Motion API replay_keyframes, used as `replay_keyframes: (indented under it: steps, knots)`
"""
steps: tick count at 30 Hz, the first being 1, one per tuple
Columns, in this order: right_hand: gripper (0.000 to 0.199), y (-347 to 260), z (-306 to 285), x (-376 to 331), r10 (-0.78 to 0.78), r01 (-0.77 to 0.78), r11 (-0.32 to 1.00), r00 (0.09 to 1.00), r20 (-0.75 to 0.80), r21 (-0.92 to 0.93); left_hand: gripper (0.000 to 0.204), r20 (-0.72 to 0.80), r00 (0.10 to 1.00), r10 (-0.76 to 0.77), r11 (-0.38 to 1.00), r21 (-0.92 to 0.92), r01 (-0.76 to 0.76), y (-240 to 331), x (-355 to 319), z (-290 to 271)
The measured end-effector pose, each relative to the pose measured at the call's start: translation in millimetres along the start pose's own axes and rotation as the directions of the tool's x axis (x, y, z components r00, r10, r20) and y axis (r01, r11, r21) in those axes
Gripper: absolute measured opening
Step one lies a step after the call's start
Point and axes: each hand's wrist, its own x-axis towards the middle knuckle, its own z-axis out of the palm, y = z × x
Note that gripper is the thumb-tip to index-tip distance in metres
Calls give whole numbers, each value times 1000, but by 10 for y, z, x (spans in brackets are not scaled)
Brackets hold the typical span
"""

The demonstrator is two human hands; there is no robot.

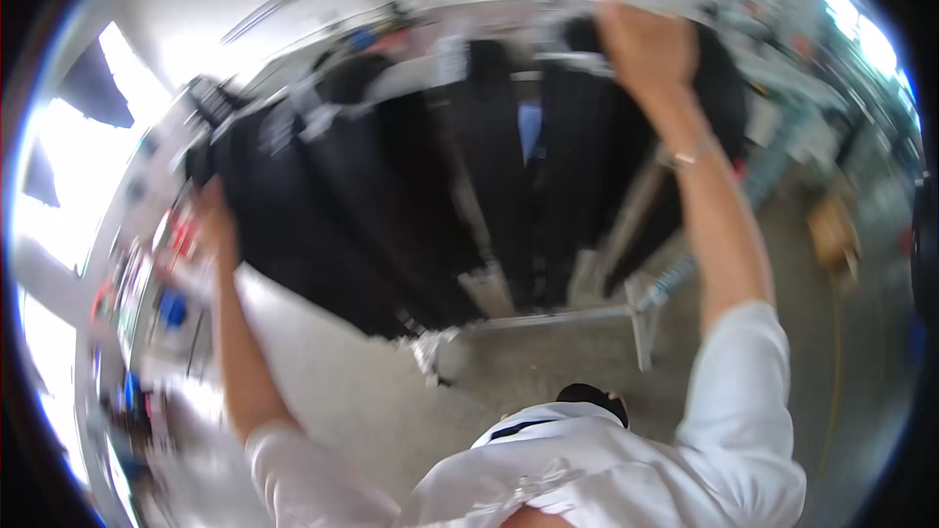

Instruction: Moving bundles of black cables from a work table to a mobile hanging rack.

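Note:
Several long black strips, cloth or hair-like, fan out in front of me with pale patches near their upper ends. Motion blur hides their exact kind. My right hand is closed at the upper right edge of this black material, with the arm stretched forward. At its far left end, my left hand grips the edge, its fingers blurred and partly hidden. Between the middle strips, a small light blue patch shows through.
Behind and below the strips stands a table or frame with a pale rail and a leg. A brown box lies on the floor to the right. Blurred clutter, including a blue item, lines the left side.

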Motion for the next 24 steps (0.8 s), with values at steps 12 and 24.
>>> replay_keyframes:
  steps: [12, 24]
  knots:
    - [35, 556, 204, -744, 42, -14, 958, 995, 92, -286, 94, 490, 759, -429, 445, -616, 649, 762, -48, -1089]
    - [44, 308, -194, -2210, 26, -32, 952, 999, -24, -305, 84, 342, 844, -413, 556, -640, 531, 930, -1054, -1112]
